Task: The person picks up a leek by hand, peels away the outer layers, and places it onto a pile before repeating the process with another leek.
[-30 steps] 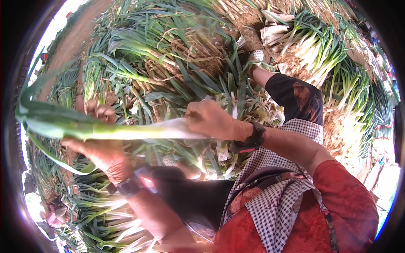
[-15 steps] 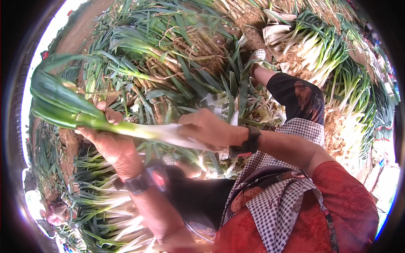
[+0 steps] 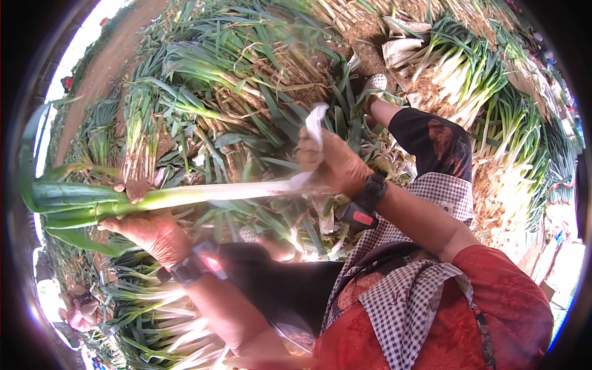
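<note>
A long leek [image 3: 222,192] lies nearly level across the view, its green leaves to the left and its white shank to the right. My left hand [image 3: 150,233] is wrapped round it where the green begins, thumb on the far side and fingers beneath. At the white end, my right hand [image 3: 333,163] is closed on a thin strip of pale outer skin [image 3: 316,125], which sticks up past the fingers. The root end is blurred and partly hidden by this hand.
Untrimmed leeks [image 3: 246,68] with brown, dry bases lie piled ahead. Rows of cleaned white-stalked leeks [image 3: 166,308] lie at lower left, more leeks [image 3: 465,74] at far right. Peeled scraps [image 3: 388,163] litter the ground between my legs. A pale folded sack [image 3: 404,46] lies beyond my foot.
The leek has moved left and levelled out, with my left hand still round it. My right hand has lifted at the white end, and a strip of skin now shows in its fingers.
</note>
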Tool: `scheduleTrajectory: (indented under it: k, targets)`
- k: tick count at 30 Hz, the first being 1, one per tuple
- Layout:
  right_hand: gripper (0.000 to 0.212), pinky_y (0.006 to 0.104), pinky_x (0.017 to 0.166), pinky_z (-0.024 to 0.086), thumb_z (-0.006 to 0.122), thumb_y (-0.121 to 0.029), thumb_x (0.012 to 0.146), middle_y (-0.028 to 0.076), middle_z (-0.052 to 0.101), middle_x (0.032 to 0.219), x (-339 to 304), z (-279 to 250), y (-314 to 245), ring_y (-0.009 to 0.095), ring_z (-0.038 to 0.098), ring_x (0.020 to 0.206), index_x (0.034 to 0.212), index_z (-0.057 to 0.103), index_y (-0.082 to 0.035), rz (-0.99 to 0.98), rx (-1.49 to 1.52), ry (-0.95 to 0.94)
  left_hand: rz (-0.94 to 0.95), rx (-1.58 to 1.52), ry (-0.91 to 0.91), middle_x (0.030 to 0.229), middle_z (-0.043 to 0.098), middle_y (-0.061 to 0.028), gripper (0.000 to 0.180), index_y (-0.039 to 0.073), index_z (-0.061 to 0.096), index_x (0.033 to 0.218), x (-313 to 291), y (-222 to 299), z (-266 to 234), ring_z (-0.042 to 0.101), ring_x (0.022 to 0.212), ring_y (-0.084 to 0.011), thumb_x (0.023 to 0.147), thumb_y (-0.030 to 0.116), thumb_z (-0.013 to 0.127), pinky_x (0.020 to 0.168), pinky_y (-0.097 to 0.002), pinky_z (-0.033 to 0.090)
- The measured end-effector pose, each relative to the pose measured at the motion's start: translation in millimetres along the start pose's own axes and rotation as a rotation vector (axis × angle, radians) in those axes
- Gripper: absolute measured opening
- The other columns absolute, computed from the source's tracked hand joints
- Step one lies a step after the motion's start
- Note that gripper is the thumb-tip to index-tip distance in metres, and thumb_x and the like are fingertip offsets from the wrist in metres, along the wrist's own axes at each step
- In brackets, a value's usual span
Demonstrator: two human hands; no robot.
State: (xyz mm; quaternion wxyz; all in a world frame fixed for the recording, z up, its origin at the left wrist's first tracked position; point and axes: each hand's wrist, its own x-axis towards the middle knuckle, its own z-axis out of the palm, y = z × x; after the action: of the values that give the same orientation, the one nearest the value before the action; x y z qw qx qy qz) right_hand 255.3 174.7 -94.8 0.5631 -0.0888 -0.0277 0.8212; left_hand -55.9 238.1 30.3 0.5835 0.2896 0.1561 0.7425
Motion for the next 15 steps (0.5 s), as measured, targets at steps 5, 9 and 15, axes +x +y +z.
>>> scheduleTrajectory:
  k: [5, 9, 15]
  targets:
    - [0.015, 0.0284, 0.057, 0.045, 0.054, -0.020, 0.095, 0.002, 0.056, 0.071, -13.7, -55.4, -67.6, 0.016, 0.050, 0.057, 0.100, 0.057, -0.006, -0.417, -0.739, 0.527, 0.164, 0.175, 0.065, 0.087, 0.059, -0.0084, 0.072, 0.006, 0.053, 0.115, -4.2, 32.3, -22.9, 0.049, 0.065, -0.0173, 0.076, 0.067, 0.059, 0.064, -0.0270, 0.047]
    - [0.020, 0.0388, 0.062, 0.048, 0.057, -0.019, 0.091, 0.010, 0.062, 0.091, -35.6, -104.5, -118.9, 0.032, 0.057, 0.068, 0.105, 0.056, -0.004, -0.554, -2.233, 0.692, 0.154, 0.222, 0.117, 0.092, 0.063, -0.0066, 0.075, 0.009, 0.055, 0.109, -3.8, 67.7, -45.9, 0.053, 0.069, -0.0171, 0.080, 0.077, 0.044, 0.067, -0.0290, 0.049]
    - [0.029, 0.0383, 0.070, 0.050, 0.065, -0.021, 0.084, 0.012, 0.057, 0.101, -13.1, 24.3, -42.9, 0.030, 0.058, 0.086, 0.106, 0.056, -0.005, -1.068, -2.170, -0.081, 0.330, 0.362, 0.503, 0.095, 0.062, -0.0080, 0.075, 0.010, 0.055, 0.107, -7.6, 52.3, -35.1, 0.053, 0.072, -0.0197, 0.082, 0.079, 0.037, 0.068, -0.0332, 0.049]
